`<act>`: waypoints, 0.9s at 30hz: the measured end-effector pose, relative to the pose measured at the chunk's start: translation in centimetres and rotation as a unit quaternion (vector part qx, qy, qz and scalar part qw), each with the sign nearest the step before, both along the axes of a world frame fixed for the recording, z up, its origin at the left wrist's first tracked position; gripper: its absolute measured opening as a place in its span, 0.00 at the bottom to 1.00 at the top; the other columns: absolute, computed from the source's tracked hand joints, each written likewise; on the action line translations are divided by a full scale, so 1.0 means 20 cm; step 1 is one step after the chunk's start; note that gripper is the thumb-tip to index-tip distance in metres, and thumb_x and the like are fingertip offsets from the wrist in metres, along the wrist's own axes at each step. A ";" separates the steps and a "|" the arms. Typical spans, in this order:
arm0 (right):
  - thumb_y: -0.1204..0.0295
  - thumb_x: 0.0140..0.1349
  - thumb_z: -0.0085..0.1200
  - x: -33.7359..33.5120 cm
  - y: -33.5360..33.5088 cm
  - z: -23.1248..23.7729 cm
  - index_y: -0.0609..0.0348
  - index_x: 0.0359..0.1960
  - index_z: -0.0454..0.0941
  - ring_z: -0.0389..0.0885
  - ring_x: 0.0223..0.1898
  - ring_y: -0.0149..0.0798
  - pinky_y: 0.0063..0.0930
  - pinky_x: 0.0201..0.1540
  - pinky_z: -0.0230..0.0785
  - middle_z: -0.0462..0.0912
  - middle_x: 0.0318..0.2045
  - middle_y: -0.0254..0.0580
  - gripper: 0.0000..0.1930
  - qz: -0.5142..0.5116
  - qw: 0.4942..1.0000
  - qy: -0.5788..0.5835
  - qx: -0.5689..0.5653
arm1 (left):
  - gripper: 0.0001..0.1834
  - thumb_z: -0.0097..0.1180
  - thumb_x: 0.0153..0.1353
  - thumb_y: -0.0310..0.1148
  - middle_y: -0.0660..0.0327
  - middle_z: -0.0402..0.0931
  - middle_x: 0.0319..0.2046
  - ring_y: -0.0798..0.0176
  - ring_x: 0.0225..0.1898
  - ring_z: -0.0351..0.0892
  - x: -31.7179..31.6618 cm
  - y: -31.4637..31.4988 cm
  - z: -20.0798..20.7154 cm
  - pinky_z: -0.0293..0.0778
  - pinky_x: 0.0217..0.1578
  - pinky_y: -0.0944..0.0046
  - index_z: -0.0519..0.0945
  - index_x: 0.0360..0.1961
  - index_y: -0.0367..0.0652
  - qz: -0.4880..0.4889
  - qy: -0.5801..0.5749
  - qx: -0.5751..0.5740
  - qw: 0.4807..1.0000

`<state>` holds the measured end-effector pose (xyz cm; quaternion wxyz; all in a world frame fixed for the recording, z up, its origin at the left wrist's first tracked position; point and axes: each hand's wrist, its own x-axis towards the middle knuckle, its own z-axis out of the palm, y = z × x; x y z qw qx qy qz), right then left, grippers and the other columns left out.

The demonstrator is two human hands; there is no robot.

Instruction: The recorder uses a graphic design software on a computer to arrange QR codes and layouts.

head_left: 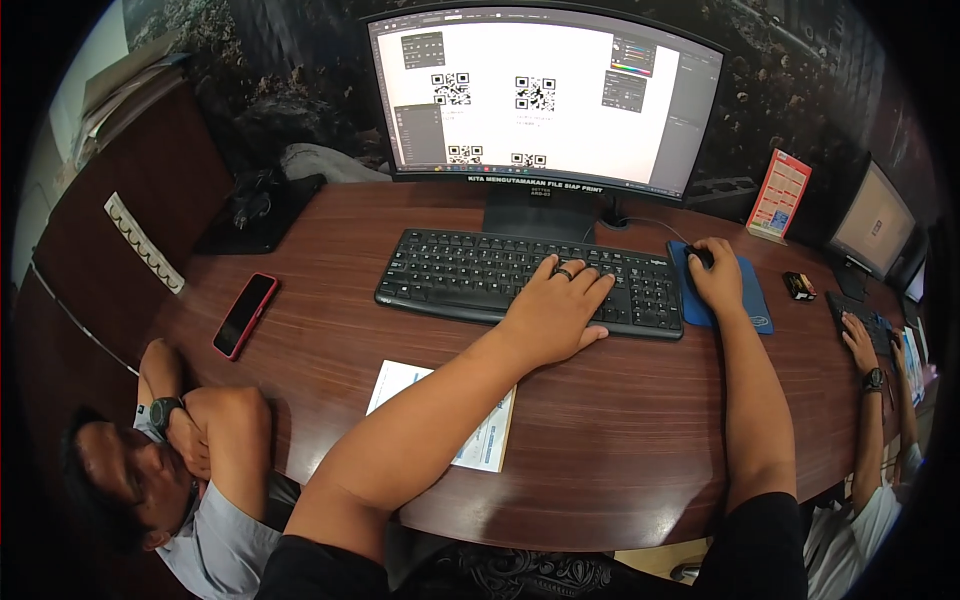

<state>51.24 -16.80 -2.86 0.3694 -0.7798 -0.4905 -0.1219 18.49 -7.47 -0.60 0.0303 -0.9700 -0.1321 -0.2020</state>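
We find the black keyboard [450, 275] on the brown desk [610, 430], in front of the monitor [590, 100]. Its long axis runs across the person's front, left to right, the right end set slightly nearer the person; its keys face up.

We record the left hand [555, 312] palm down over the right-hand half of the keyboard. The fingers are loosely spread and bent, pointing toward the monitor, with the thumb out by the near edge. It has hold of nothing; how firmly the fingertips press, we cannot tell.

We note the black mouse [703, 258] on the blue mouse pad [752, 300], just beside the keyboard's right end. The right hand [722, 278] is curled over it and has hold of it, hiding much of its body. As far as we can see, the mouse points away from the person, toward the monitor side.

We observe a printed sheet [488, 445] partly beneath the left forearm [420, 430], and a red-edged phone [246, 316] lying obliquely further left.
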 end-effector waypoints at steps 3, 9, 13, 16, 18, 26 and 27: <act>0.70 0.59 0.61 0.01 0.00 -0.01 0.57 0.45 0.83 0.81 0.53 0.51 0.41 0.56 0.73 0.82 0.48 0.45 0.13 -0.002 1.000 -0.006 0.002 | 0.37 0.61 0.65 0.52 0.53 0.74 0.63 0.50 0.69 0.67 0.00 0.00 0.00 0.59 0.71 0.43 0.70 0.69 0.42 -0.003 -0.002 -0.005 1.000; 0.69 0.59 0.61 -0.01 0.00 -0.01 0.56 0.46 0.83 0.81 0.53 0.51 0.42 0.56 0.73 0.81 0.47 0.45 0.13 -0.005 1.000 -0.015 0.009 | 0.38 0.61 0.65 0.52 0.54 0.74 0.64 0.50 0.69 0.66 0.00 0.00 -0.01 0.58 0.71 0.43 0.69 0.70 0.42 -0.005 0.000 -0.007 1.000; 0.70 0.59 0.61 -0.01 0.00 0.00 0.57 0.46 0.82 0.81 0.52 0.51 0.41 0.56 0.73 0.81 0.48 0.45 0.13 -0.008 1.000 -0.011 0.006 | 0.38 0.61 0.66 0.52 0.54 0.73 0.64 0.50 0.69 0.67 0.00 0.00 -0.01 0.58 0.71 0.43 0.68 0.71 0.42 -0.002 0.011 -0.024 1.000; 0.70 0.59 0.62 -0.01 -0.01 0.00 0.58 0.45 0.82 0.81 0.52 0.51 0.41 0.56 0.73 0.81 0.48 0.45 0.13 -0.003 1.000 -0.011 0.013 | 0.38 0.61 0.66 0.52 0.54 0.74 0.64 0.50 0.69 0.67 0.00 0.00 -0.01 0.58 0.71 0.42 0.68 0.71 0.42 -0.005 0.006 -0.023 1.000; 0.70 0.59 0.62 -0.02 0.00 0.00 0.58 0.45 0.82 0.81 0.52 0.51 0.41 0.56 0.73 0.81 0.48 0.45 0.13 -0.002 1.000 -0.008 0.015 | 0.38 0.61 0.66 0.52 0.54 0.74 0.64 0.50 0.69 0.67 0.00 0.00 0.00 0.58 0.71 0.43 0.68 0.71 0.42 -0.006 0.004 -0.024 1.000; 0.70 0.59 0.63 0.01 0.00 0.00 0.59 0.44 0.83 0.81 0.52 0.52 0.41 0.55 0.73 0.81 0.47 0.47 0.12 0.004 1.000 -0.017 0.010 | 0.38 0.62 0.65 0.52 0.55 0.75 0.63 0.50 0.68 0.68 0.00 0.00 0.00 0.59 0.71 0.43 0.68 0.70 0.42 -0.008 0.001 -0.018 1.000; 0.70 0.59 0.63 0.02 0.00 -0.01 0.59 0.44 0.83 0.81 0.52 0.52 0.41 0.55 0.73 0.81 0.47 0.47 0.12 0.004 1.000 -0.018 0.010 | 0.38 0.62 0.65 0.52 0.55 0.75 0.63 0.50 0.68 0.68 0.00 0.00 0.00 0.59 0.71 0.43 0.68 0.70 0.42 -0.008 0.000 -0.018 1.000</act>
